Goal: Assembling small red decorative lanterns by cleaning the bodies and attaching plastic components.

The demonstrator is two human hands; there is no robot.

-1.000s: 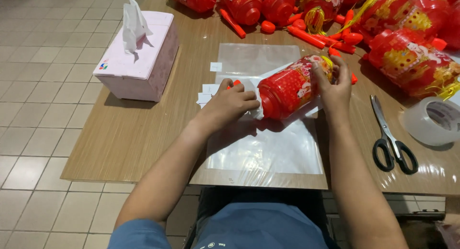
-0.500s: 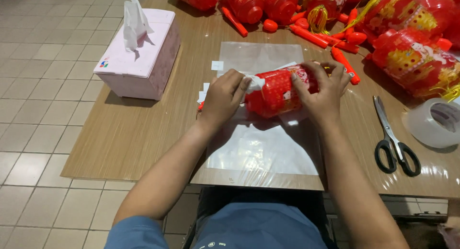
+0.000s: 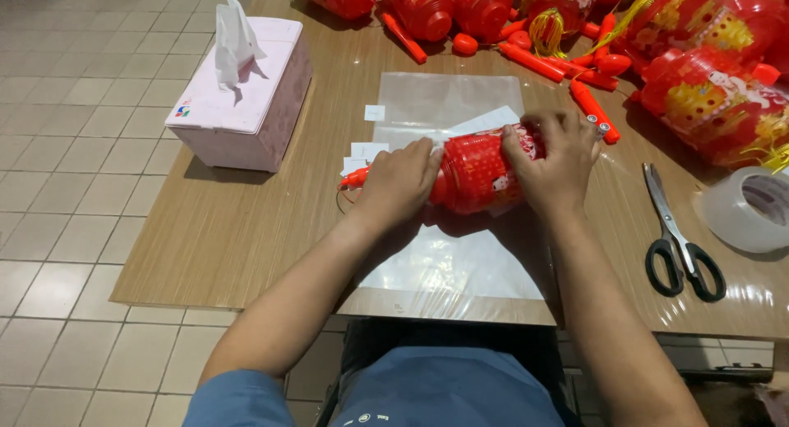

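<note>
L hand [image 3: 400, 183] & R hand [image 3: 555, 160] both gripping red lantern [image 3: 477, 172] over clear plastic sheet [image 3: 452, 263]

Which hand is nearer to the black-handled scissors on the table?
Right. The right hand grips the red lantern at its end toward the scissors, though apart from them. The left hand holds the lantern's far end, farther from them.

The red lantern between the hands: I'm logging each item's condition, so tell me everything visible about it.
The red cylindrical lantern looks like glossy plastic with pale printed patterns. It lies on its side over a clear plastic sheet on the wooden table. The left hand covers one end, where an orange stick tip pokes out; the right hand grips the other.
</note>
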